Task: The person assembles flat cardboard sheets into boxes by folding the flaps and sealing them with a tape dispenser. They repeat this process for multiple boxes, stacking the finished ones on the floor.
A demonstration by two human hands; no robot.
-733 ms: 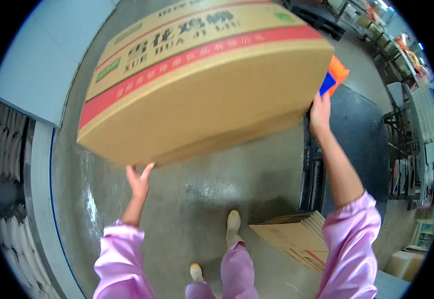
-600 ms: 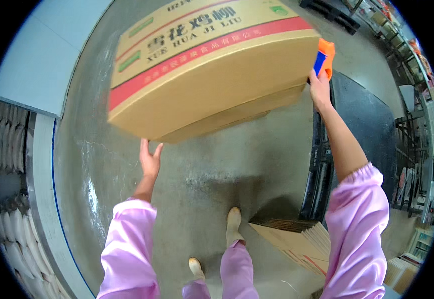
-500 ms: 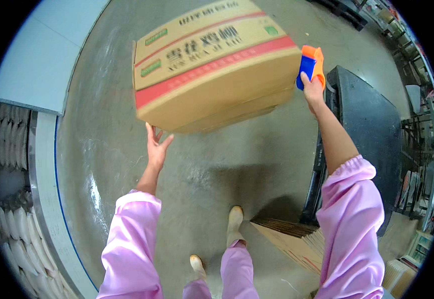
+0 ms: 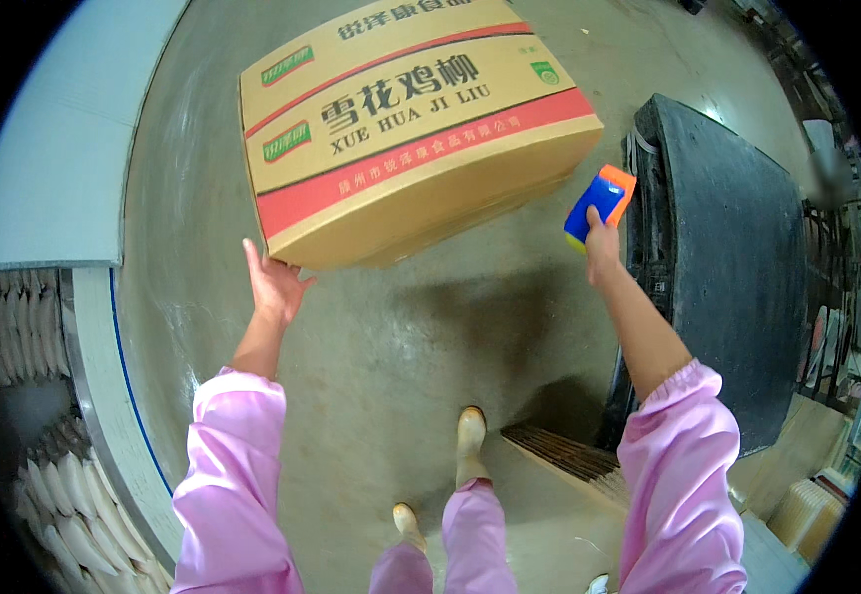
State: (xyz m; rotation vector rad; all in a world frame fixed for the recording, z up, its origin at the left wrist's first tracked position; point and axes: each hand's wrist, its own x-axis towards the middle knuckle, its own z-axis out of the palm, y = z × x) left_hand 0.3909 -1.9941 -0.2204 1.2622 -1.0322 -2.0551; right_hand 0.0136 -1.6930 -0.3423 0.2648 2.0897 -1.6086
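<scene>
A brown cardboard box with red bands, dark printing and green labels is tilted in front of me, above the floor. My left hand is at its near lower left corner, some fingers hidden under the box and the others spread along its edge. In my right hand is a blue and orange tape dispenser, gripped just off the box's lower right side. The right hand itself does not touch the box.
A black slab-like block stands on the right. Flattened cardboard sheets lean by my right boot. Along the left run a white panel, a pale ledge and rows of pale, long pieces.
The tape dispenser in my right hand has come down and nearer, away from the box's right edge. The box has shifted slightly left, with my left hand still at its corner.
</scene>
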